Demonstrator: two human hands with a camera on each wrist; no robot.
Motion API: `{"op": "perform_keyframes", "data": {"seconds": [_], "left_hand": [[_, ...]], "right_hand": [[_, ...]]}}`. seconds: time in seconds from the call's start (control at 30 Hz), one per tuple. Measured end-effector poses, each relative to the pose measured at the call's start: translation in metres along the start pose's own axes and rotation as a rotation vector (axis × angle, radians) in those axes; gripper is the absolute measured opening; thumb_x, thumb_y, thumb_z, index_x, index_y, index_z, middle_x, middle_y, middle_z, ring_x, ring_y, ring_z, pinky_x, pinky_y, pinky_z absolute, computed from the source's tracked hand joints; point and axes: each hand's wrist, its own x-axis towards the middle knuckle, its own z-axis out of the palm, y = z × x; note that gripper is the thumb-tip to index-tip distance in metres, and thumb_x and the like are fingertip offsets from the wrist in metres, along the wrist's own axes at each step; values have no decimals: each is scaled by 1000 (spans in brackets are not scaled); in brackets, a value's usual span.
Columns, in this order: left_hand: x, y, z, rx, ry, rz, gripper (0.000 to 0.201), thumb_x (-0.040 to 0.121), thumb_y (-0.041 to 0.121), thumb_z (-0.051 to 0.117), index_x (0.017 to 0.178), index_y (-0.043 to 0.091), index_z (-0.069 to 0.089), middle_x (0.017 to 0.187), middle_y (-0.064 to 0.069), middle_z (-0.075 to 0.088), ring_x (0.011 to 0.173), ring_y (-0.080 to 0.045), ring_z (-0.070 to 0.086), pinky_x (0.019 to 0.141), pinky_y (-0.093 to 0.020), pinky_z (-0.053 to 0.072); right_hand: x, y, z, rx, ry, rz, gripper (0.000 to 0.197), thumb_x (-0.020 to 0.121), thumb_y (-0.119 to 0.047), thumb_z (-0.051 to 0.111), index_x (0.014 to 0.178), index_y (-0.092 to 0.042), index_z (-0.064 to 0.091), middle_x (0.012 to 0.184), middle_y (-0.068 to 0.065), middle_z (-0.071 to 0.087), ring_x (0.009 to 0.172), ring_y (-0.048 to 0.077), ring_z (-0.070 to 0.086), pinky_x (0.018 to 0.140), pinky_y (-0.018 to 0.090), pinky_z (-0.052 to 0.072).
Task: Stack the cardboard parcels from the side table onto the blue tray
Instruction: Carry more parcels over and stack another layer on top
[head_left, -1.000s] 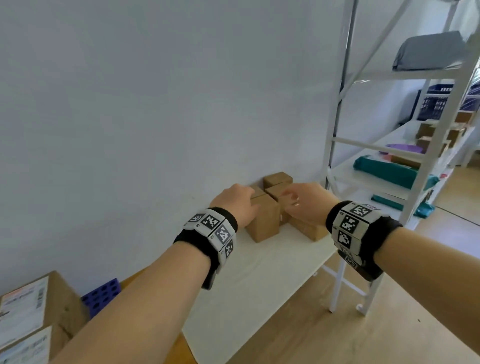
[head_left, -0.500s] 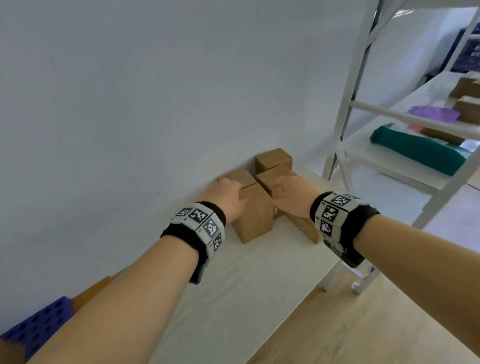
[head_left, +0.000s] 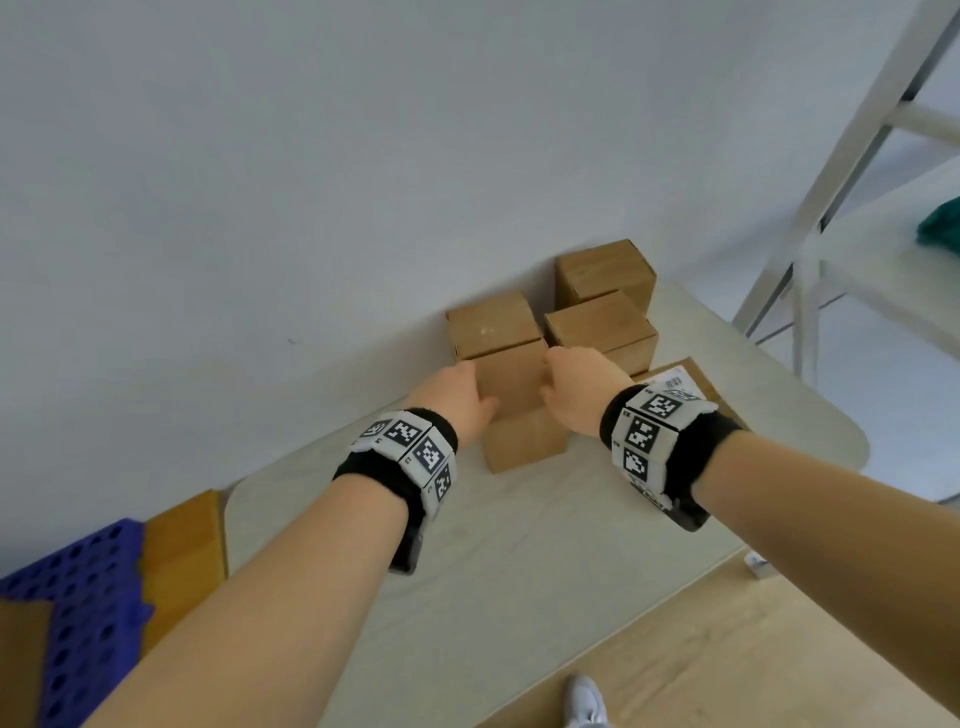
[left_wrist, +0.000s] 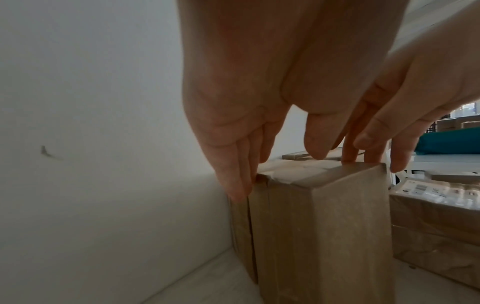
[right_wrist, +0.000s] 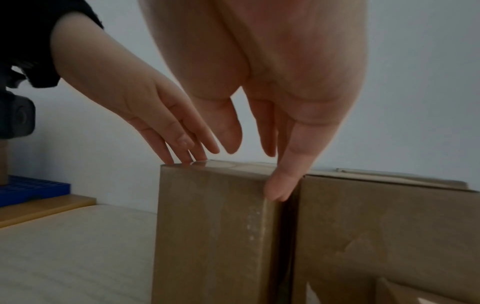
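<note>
A tall upright cardboard parcel (head_left: 511, 395) (left_wrist: 324, 226) (right_wrist: 213, 226) stands on the white side table (head_left: 519, 530), near the wall. My left hand (head_left: 457, 400) (left_wrist: 259, 144) lays straight fingers down its upper left edge, with the thumb above the top. My right hand (head_left: 574, 389) (right_wrist: 262, 148) touches its upper right edge with straight fingers; one fingertip dips into the gap beside the neighbouring parcel (head_left: 602, 327) (right_wrist: 376, 226). Part of the blue tray (head_left: 67, 623) (right_wrist: 31, 189) shows at the lower left.
Another parcel (head_left: 605, 273) stands behind against the wall. A flat labelled parcel (head_left: 680, 382) (left_wrist: 428, 205) lies under my right wrist. A white shelf rack (head_left: 831, 208) rises at the right. A wooden board (head_left: 182, 551) lies between table and tray.
My view has come closer and tilted down. Both hands have settled on the tall parcel's upper edges, the right one shifting left off the neighbouring parcel. The parcel stands where it was.
</note>
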Motion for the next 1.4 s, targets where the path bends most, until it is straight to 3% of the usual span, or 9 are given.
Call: {"op": "perform_keyframes", "data": {"seconds": [0.13,0.3,0.4,0.47,0.57,0.63,0.97,1.13,1.4], "left_hand": [[-5,-1,6,-96,45,-12,46,90,28,59,129,9,45,123,-10,57,110,-28,57,94,-41,47],[-17,-5,6,-71,58,-38,53,84,29,68,126,10,42,114,-10,58,98,-27,58,82,-36,48],[-32,-9,8,-36,8,-24,68,82,28,71,137,10,35,121,-10,55,107,-27,56,87,-35,46],[-43,-11,14,-18,-46,3,71,80,26,73,138,11,35,126,-8,53,113,-26,54,87,-32,42],[-63,-16,24,11,-85,69,62,81,24,70,135,15,42,126,-5,56,112,-25,55,87,-31,44],[-79,-24,28,39,-58,106,58,84,24,67,136,17,43,127,-6,57,112,-25,55,91,-33,45],[-203,-112,6,33,202,263,37,87,19,55,124,16,51,118,-7,61,104,-28,58,85,-35,48],[-281,-171,-25,38,306,250,49,92,20,50,139,16,39,128,-8,55,112,-27,55,92,-36,46],[-363,-229,-63,-16,481,140,55,94,22,50,145,17,32,134,-7,51,119,-25,51,97,-34,43]], "right_hand": [[1,2,5,51,13,25,25,91,-22,51,112,-10,45,114,13,55,99,30,58,83,39,51],[-9,5,14,141,-86,37,78,71,-30,76,131,-11,30,123,15,50,106,32,55,89,41,51],[-24,6,19,188,-214,36,98,66,-27,82,141,-17,19,120,11,52,98,30,62,78,42,58],[-38,4,27,163,-264,39,90,67,-25,82,138,-14,27,117,9,54,95,27,62,75,40,59],[-62,-5,39,75,-214,33,82,72,-27,78,138,-13,31,122,9,56,108,27,57,91,38,52],[-78,-14,44,54,-156,34,82,75,-26,75,141,-14,27,125,10,56,111,28,56,94,38,49],[-185,-126,81,103,137,37,68,79,-22,68,135,-14,30,116,13,59,100,30,59,82,38,53],[-239,-209,91,109,210,-42,63,80,-18,66,133,-12,31,112,16,60,96,32,60,77,41,54],[-279,-296,84,74,226,-234,59,86,-14,57,138,-11,28,118,18,57,99,33,59,82,40,52]]}}
